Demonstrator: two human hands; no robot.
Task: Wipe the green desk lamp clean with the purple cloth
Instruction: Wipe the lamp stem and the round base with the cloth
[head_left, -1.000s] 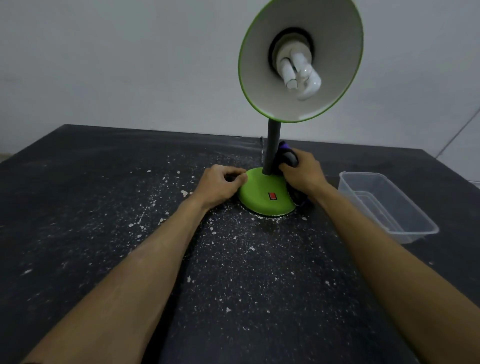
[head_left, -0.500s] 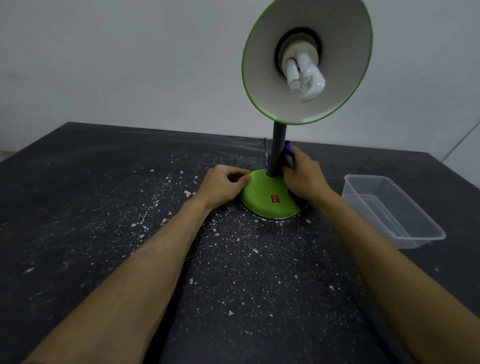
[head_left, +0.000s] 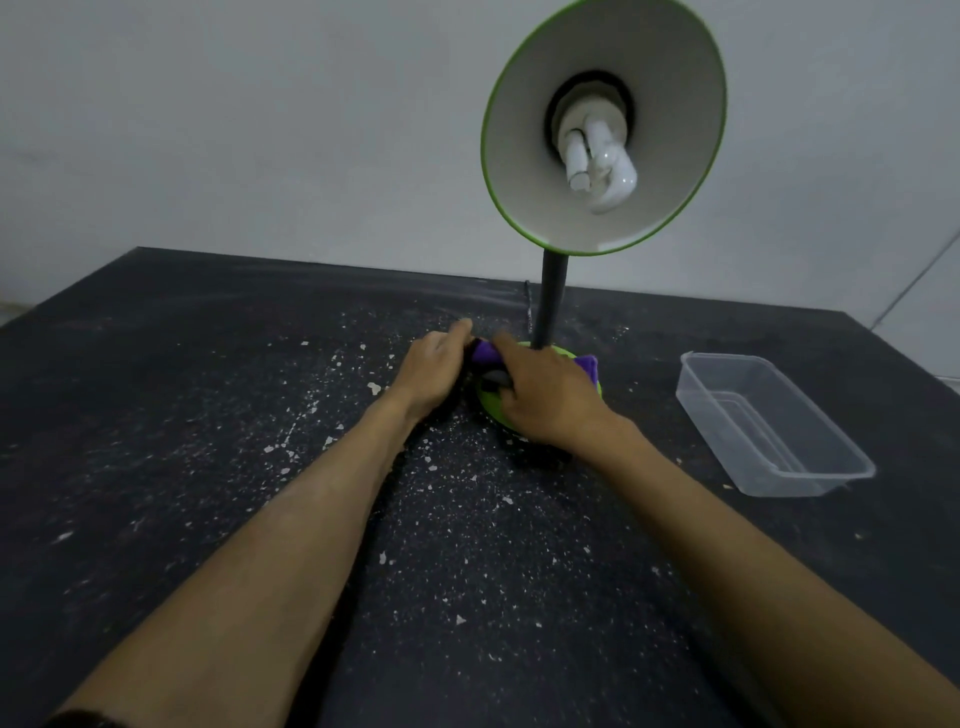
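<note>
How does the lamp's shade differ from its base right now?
The shade stands high and tilts toward the camera; the base lies flat on the table. The shade shows a white inside with a bulb; the base shows green. No hand touches the shade; the right hand presses the purple cloth on the base. Both show the same green; one black stem joins them.
</note>
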